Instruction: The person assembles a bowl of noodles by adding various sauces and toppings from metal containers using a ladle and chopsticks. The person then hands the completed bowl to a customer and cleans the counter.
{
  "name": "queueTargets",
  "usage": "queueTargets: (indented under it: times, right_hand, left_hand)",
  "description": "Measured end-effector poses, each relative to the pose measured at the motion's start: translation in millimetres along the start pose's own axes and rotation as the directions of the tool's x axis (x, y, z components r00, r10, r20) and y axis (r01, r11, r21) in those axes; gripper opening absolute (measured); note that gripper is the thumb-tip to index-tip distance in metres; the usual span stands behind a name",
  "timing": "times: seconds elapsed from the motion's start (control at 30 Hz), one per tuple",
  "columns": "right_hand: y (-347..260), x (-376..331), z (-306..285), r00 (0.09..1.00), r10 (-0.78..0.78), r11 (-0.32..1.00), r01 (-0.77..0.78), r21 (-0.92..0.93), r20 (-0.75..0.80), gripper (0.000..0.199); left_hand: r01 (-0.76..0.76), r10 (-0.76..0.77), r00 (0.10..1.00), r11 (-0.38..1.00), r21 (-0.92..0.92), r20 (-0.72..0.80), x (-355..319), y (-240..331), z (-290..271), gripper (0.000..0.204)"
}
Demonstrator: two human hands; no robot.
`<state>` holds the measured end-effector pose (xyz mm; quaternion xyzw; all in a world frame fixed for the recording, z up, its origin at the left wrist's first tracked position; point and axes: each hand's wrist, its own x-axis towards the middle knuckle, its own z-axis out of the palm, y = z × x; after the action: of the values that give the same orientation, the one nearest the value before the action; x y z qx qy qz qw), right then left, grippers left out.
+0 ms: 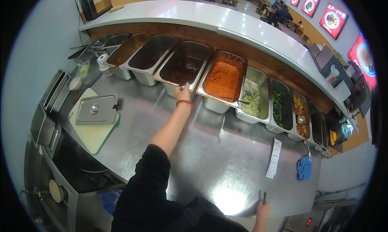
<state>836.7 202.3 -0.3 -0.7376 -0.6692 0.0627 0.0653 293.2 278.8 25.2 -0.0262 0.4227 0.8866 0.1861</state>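
Observation:
My left hand [183, 93], with a red band at the wrist, is closed over the front rim of a deep steel food pan [165, 79]. Dark sauce residue coats the inside of that pan. To its right stands a pan of orange-red minced filling [222, 79] with a utensil handle over its front edge. At the counter's near edge my right hand [263, 209] is closed around a thin black stick-like object [265, 197], whose kind I cannot make out.
Right along the row stand shredded cabbage [253, 98], chopped greens [277, 106] and diced food [299, 106]. A steel lid [97, 109] lies on a cutting board [89, 140]. A paper receipt [274, 158] and blue cloth [304, 167] lie right. A white ledge [182, 15] runs behind.

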Motion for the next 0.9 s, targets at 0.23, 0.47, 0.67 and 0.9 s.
queueTargets:
  times: [0.23, 0.47, 0.67, 0.9]
  right_hand:
    - [2.3, 0.0, 2.4, 1.000, 0.017, 1.000, -0.017, -0.002, 0.012, 0.025]
    - [2.9, 0.2, 3.1, 1.000, 0.005, 1.000, -0.005, -0.015, -0.004, 0.024]
    - [1.8, -1.2, 2.9, 1.000, -0.007, 0.999, 0.006, -0.034, -0.030, 0.024]
    - [6.4, 0.5, 6.0, 0.995, -0.075, 0.997, 0.077, 0.024, -0.062, 0.025]
  left_hand:
    - [0.012, -0.012, 1.000, 1.000, -0.029, -0.006, -7.9, -4.0, 6.0, 0.017]
    - [0.009, -0.009, 1.000, 1.000, 0.004, 0.010, -4.9, -4.4, 6.8, 0.015]
    - [-0.005, 0.004, 1.000, 0.999, -0.035, -0.011, -6.8, -4.4, 9.7, 0.016]
    - [0.011, -0.007, 0.998, 0.997, -0.072, 0.064, -8.6, -5.4, 7.2, 0.017]
